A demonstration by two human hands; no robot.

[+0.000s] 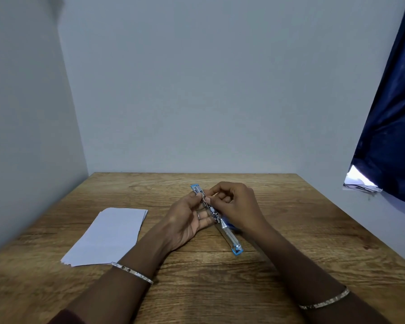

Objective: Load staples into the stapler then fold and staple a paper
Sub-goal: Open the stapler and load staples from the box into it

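A stack of paper (108, 237) lies on the counter (220, 288) at left; the left hand (187, 220) cradles the opened stapler (216, 219) mid-counter, fingers curled round it; the right hand (236, 204) pinches at its metal channel, the contents too small to tell.

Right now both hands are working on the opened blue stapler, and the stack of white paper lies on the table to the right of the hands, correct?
Not quite. The head view shows the stack of white paper on the wooden table to the left of the hands, not the right. The rest holds: left hand and right hand both work on the opened blue stapler.
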